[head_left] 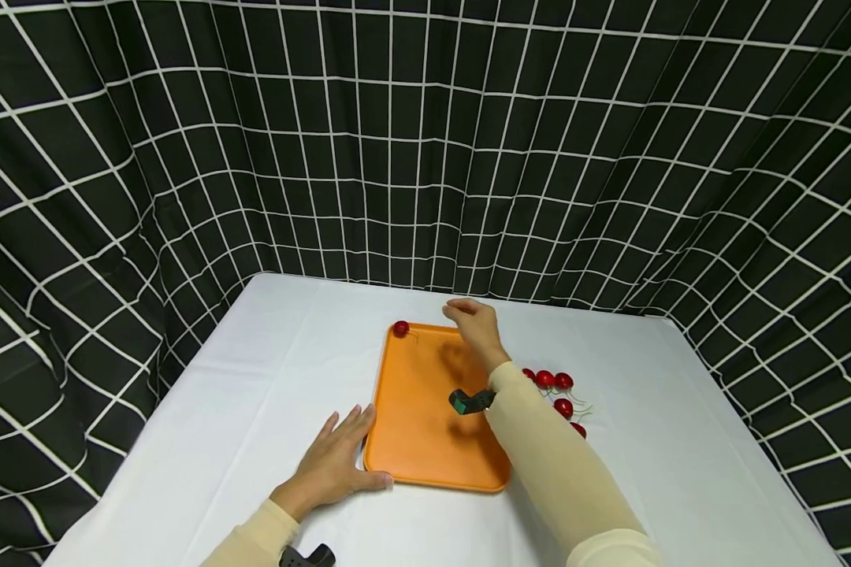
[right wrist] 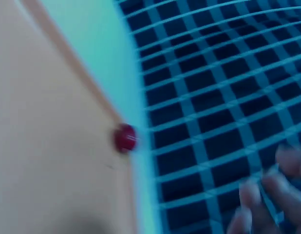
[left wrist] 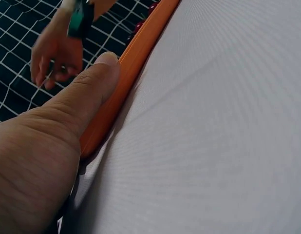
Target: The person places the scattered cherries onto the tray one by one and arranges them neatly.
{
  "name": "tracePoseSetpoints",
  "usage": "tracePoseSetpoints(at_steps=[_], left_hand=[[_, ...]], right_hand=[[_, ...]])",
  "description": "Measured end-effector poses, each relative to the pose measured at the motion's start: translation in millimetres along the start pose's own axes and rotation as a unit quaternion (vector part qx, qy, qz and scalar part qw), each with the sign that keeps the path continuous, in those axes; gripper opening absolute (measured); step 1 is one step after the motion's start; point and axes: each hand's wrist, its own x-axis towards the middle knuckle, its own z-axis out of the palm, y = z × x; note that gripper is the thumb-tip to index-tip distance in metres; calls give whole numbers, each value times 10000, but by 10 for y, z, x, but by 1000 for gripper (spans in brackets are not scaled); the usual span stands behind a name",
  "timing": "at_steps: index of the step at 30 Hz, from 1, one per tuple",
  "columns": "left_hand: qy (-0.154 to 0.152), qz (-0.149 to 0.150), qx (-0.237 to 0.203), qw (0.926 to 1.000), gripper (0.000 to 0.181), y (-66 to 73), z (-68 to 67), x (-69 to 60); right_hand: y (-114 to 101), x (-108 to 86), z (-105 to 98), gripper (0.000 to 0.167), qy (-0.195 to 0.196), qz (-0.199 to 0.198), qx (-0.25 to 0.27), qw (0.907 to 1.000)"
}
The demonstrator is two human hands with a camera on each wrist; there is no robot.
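Observation:
An orange tray (head_left: 425, 425) lies on the white cloth. My left hand (head_left: 333, 465) touches its near left corner, the fingers along the left side and the thumb at the near edge. In the left wrist view that thumb (left wrist: 87, 90) rests against the tray's rim (left wrist: 136, 53). One red cherry (head_left: 400, 328) with a stem sits in the tray's far left corner. Raised over the far right part of the tray, my right hand (head_left: 475, 324) has loosely bent fingers, and nothing shows between them. The right wrist view is blurred but shows the same cherry (right wrist: 125, 138).
To the tray's right lie several more cherries (head_left: 563, 407) with thin stems, partly covered by the right forearm (head_left: 560, 457). White cloth covers the table (head_left: 269, 354). A black curtain (head_left: 411, 157) with white grid lines hangs behind and on both sides.

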Motion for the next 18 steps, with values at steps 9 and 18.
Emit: tracePoseSetpoints(at_steps=[9,18], left_hand=[[27,-82,-60,9999,116,7,-22,-13],[-34,-146,-164,9998,116,11,-8,-25]], right_hand=[[-223,-465,-1229,27,-1224,-1579,2005,9591],[75,-746,-2045,18,-1166,-1864,2442,9445]])
